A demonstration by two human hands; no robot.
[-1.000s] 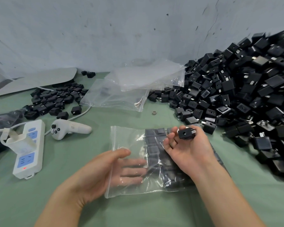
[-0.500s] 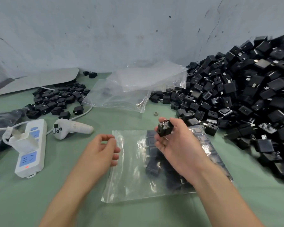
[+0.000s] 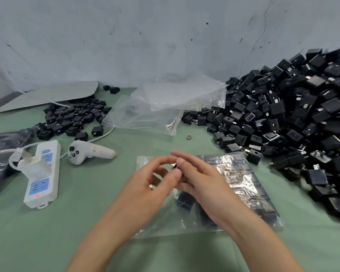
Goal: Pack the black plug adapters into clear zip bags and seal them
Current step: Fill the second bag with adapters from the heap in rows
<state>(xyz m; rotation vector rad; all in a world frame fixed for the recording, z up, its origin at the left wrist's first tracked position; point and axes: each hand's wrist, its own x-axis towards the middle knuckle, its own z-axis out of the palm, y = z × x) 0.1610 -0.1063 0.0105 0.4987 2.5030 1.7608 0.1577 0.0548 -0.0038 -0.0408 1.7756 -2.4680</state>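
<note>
Reading only an "8"-like mark on the grip of the white handheld controller (image 3: pixel 90 152); failing to make out the faint print on the dark plastic pouch (image 3: pixel 0 150) at the left edge. Pinching a small black square plug adapter (image 3: pixel 175 167) in the curled fingertips of the right hand (image 3: pixel 204 185), hiding most of it. Holding the left hand (image 3: pixel 151 187) right against it, fingers curled, thumb and forefinger meeting the right's; not telling whether gripping anything. Hovering both hands over the left half of the clear plastic zip bag (image 3: pixel 249 185), lying flat on the green cloth table (image 3: pixel 47 232) and holding rows of black adapters under glare, plus one loose black adapter (image 3: pixel 185 200) inside, just below the hands. Crowding the bag's far right corner: big heap of black plug adapters (image 3: pixel 292 114), nearest ones just beside the film. Showing green cloth between bag and white power strip with blue sockets (image 3: pixel 52 173), red light glowing, and along the near edge. Lying beyond the bag: stack of empty clear zip bags (image 3: pixel 165 107), small metal ring (image 3: pixel 188 137), smaller scatter of black adapters (image 3: pixel 73 118) far left.
</note>
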